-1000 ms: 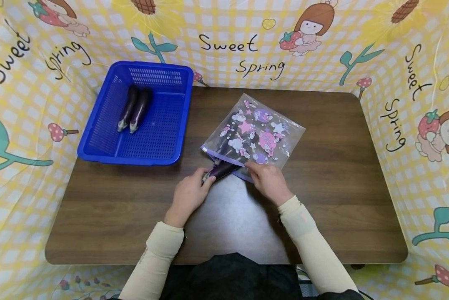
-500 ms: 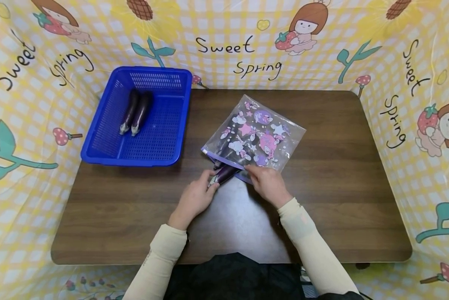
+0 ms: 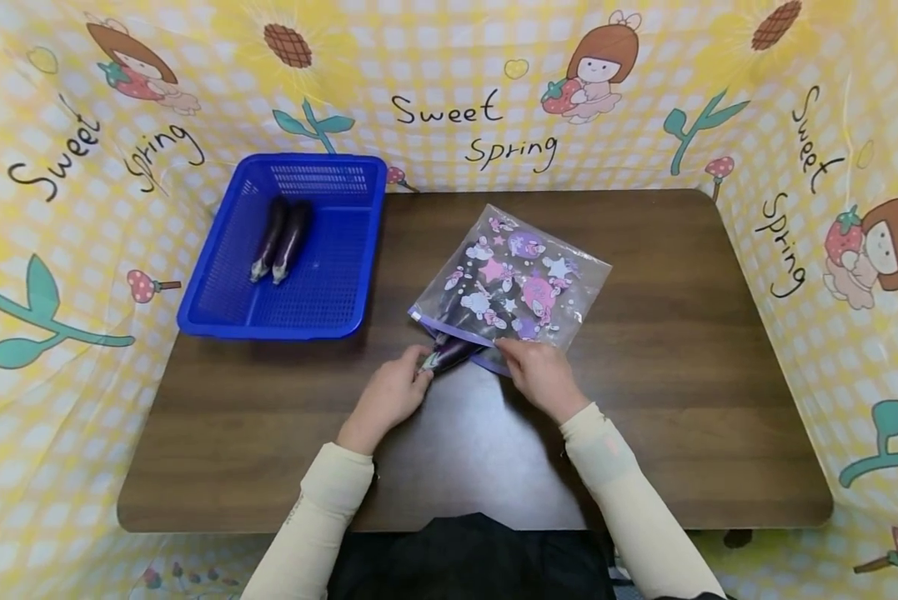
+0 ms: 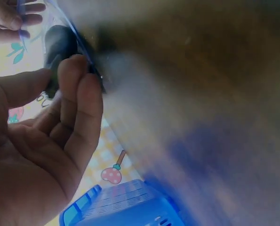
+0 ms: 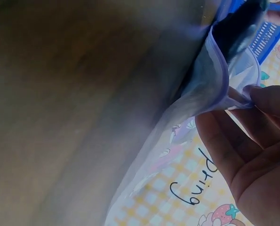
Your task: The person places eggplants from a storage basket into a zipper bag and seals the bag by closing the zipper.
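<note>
My left hand (image 3: pixel 384 398) pinches the stem end of a dark purple eggplant (image 3: pixel 456 353), whose far end lies inside a clear zip bag (image 3: pixel 516 283). Pink and purple cartoon prints cover the bag, and a purple strip edges its mouth. With thumb and fingers, my right hand (image 3: pixel 542 377) pinches that mouth edge, and the right wrist view shows the mouth spread around the eggplant (image 5: pixel 236 33). Beside the held eggplant, a second dark shape shows through the film at the opening. In the left wrist view the fingertips (image 4: pixel 74 70) touch the eggplant's stem end.
At the back left of the brown table (image 3: pixel 681 350) stands a blue plastic basket (image 3: pixel 328 300). Two eggplants (image 3: pixel 293 242) lie side by side in it. A yellow checked cloth (image 3: pixel 433 50) walls off the back and both sides.
My left hand has moved a little to the right, and the eggplant has slid deeper into the bag. My right hand keeps its grip on the bag's edge. The head view has shifted slightly.
</note>
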A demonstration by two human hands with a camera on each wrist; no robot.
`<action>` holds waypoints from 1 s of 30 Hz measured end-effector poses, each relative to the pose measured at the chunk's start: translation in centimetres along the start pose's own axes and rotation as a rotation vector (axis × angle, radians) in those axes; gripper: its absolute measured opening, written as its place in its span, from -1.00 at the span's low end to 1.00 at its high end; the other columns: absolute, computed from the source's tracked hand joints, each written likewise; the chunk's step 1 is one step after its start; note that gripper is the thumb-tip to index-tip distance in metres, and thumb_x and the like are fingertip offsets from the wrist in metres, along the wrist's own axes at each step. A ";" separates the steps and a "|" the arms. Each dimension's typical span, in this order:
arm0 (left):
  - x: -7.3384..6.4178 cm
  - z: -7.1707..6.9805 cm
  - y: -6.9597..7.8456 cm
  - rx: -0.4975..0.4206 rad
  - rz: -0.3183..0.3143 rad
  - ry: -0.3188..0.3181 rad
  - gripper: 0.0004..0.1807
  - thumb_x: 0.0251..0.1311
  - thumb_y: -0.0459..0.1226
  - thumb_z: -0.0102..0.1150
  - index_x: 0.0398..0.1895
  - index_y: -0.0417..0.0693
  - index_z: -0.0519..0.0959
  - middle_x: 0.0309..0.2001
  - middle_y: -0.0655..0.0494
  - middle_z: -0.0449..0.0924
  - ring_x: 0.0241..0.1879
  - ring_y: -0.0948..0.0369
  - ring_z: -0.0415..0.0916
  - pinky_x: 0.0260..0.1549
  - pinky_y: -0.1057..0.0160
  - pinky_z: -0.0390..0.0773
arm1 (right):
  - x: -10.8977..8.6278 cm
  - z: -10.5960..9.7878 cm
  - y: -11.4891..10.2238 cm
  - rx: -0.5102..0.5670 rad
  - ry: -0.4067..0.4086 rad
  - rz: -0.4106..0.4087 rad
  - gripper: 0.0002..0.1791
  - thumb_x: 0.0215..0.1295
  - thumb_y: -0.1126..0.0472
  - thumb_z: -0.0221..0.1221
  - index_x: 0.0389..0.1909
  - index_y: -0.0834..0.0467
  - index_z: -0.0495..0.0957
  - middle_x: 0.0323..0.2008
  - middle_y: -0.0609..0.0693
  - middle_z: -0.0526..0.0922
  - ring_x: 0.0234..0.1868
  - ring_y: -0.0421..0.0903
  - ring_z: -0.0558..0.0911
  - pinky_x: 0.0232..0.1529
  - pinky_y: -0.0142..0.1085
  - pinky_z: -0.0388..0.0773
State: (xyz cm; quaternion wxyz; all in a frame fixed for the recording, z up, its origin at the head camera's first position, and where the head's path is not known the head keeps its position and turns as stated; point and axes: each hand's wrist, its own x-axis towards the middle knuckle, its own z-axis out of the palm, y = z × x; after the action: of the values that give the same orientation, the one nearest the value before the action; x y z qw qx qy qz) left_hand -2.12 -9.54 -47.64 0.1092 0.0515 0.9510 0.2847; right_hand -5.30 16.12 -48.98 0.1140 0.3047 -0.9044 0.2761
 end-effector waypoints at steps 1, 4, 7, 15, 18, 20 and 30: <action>0.2 0.0 0.0 0.003 -0.011 0.001 -0.75 0.42 -0.23 0.18 0.05 -0.16 0.54 -0.39 0.01 0.60 -0.42 0.07 0.53 -0.35 -0.04 0.54 | 0.0 0.0 0.0 -0.004 0.001 0.003 -0.73 0.23 0.44 0.26 -0.05 0.24 0.69 -0.25 0.15 0.76 -0.35 0.10 0.74 -0.29 -0.04 0.65; 0.8 0.2 0.1 0.040 -0.033 0.017 -0.83 0.39 -0.21 0.21 -0.25 -0.14 0.55 -0.47 0.04 0.54 -0.47 0.07 0.50 -0.41 -0.01 0.51 | -0.1 0.0 0.0 -0.017 -0.001 0.008 -0.73 0.23 0.43 0.27 -0.05 0.23 0.70 -0.27 0.14 0.76 -0.37 0.10 0.73 -0.33 -0.03 0.64; 1.3 0.5 0.6 0.081 -0.037 0.064 -0.77 0.39 -0.18 0.22 -0.40 -0.09 0.51 -0.50 0.01 0.55 -0.49 0.00 0.54 -0.45 -0.05 0.52 | 0.0 0.0 0.0 -0.028 -0.001 0.002 -0.73 0.24 0.41 0.27 -0.04 0.21 0.70 -0.27 0.13 0.76 -0.38 0.09 0.73 -0.35 -0.04 0.64; 3.0 2.1 2.5 0.154 -0.046 0.155 -0.68 0.44 -0.07 0.15 -0.39 -0.10 0.48 -0.45 -0.17 0.64 -0.41 -0.20 0.65 -0.49 -0.16 0.55 | 0.7 -0.5 -0.4 -0.033 0.006 -0.007 -0.75 0.25 0.40 0.29 -0.06 0.20 0.71 -0.32 0.14 0.76 -0.43 0.08 0.72 -0.40 -0.05 0.63; 3.7 2.7 3.1 0.163 -0.046 0.174 -0.68 0.45 -0.07 0.13 -0.32 -0.15 0.48 -0.42 -0.22 0.66 -0.40 -0.21 0.66 -0.49 -0.16 0.57 | 0.8 -0.4 -0.5 -0.032 0.004 -0.011 -0.76 0.25 0.41 0.30 -0.06 0.21 0.71 -0.31 0.14 0.76 -0.41 0.07 0.72 -0.38 -0.06 0.63; 4.2 3.0 3.5 0.167 -0.040 0.190 -0.67 0.45 -0.08 0.12 -0.30 -0.18 0.49 -0.41 -0.24 0.66 -0.40 -0.21 0.66 -0.49 -0.16 0.58 | 0.8 -0.4 -0.4 -0.034 0.005 -0.014 -0.77 0.25 0.41 0.29 -0.07 0.21 0.71 -0.30 0.13 0.76 -0.41 0.07 0.73 -0.37 -0.06 0.63; 6.0 1.1 4.4 0.200 -0.062 0.036 -0.63 0.41 -0.06 0.14 -0.38 -0.20 0.62 -0.37 -0.16 0.68 -0.38 -0.12 0.66 -0.44 -0.10 0.60 | 1.0 -0.3 -0.3 -0.026 0.006 -0.014 -0.78 0.27 0.41 0.26 -0.08 0.20 0.71 -0.37 0.13 0.74 -0.47 0.06 0.70 -0.43 -0.05 0.61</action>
State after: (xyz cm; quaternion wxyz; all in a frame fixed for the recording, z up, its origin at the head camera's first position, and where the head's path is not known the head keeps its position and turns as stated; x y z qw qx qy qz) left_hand -7.48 -4.31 -47.20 0.0953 0.0276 0.9776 0.1855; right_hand -5.87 15.61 -48.21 0.1227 0.3088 -0.9053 0.2647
